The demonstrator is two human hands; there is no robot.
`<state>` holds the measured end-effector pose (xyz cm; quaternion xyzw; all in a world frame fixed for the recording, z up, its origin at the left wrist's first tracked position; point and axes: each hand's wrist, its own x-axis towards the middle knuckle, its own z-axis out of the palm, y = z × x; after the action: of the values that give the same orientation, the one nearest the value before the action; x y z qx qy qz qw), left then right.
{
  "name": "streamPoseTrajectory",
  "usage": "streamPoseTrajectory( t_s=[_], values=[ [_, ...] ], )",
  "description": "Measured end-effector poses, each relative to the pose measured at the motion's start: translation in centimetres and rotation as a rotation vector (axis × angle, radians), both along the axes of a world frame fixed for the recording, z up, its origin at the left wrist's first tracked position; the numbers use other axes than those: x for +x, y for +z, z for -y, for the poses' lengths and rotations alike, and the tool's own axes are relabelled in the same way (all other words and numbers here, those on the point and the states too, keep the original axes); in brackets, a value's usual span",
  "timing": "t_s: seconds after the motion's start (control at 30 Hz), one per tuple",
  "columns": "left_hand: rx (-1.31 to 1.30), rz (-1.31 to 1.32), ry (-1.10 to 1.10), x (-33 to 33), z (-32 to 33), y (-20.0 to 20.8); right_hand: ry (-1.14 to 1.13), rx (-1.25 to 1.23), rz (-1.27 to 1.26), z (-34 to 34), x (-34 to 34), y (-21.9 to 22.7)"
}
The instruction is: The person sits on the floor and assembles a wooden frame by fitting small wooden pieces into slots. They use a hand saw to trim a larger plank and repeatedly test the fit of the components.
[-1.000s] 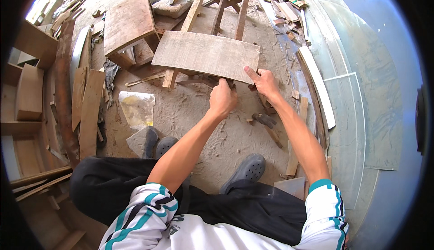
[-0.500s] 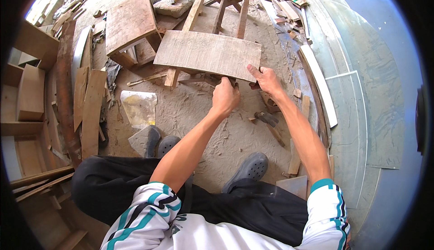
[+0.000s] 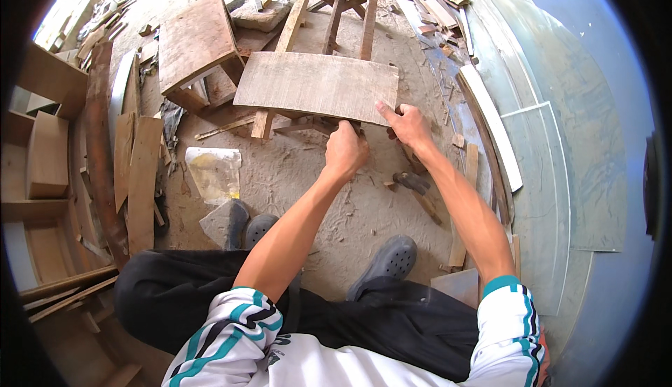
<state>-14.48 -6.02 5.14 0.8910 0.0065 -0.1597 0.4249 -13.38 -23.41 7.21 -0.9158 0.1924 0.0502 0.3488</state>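
A rectangular wooden board (image 3: pixel 315 84) with a pale, streaked face rests across the two long rails of a wooden frame (image 3: pixel 294 23). My right hand (image 3: pixel 409 126) grips the board's near right corner, thumb on top and fingers underneath. Close beside it, my left hand (image 3: pixel 346 150) is closed in a fist at the underside of the near edge. Its fingertips are hidden below the board, and what they hold cannot be made out.
A low wooden stool (image 3: pixel 196 40) stands left of the board. Loose planks (image 3: pixel 143 177) and cabinet-like wooden boxes (image 3: pixel 47 156) line the left side. What looks like a hammer (image 3: pixel 411 182) lies on the floor near my right forearm. Glass sheets (image 3: pixel 535 177) lie at the right.
The whole view has shifted slightly, with the board appearing a little lower and further left. Both hands keep nearly the same place on it.
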Motion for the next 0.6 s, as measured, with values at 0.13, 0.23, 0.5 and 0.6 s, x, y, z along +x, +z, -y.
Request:
streamPoseTrajectory(
  t_s=[0.13, 0.23, 0.5, 0.6],
  values=[
    [0.035, 0.012, -0.012, 0.1, -0.2, 0.0, 0.011, -0.025, 0.005, -0.5, 0.1, 0.3],
    [0.042, 0.013, -0.026, 0.3, 0.0, -0.1, 0.003, -0.009, -0.004, -0.2, -0.1, 0.1],
    [-0.036, 0.062, -0.001, 0.7, -0.2, -1.6, -0.029, 0.286, -0.124, -1.7, -0.6, 0.7],
    [-0.037, 0.11, 0.0, 0.6, -0.1, -1.7, -0.019, 0.298, -0.132, -1.5, -0.6, 0.8]
  ],
)
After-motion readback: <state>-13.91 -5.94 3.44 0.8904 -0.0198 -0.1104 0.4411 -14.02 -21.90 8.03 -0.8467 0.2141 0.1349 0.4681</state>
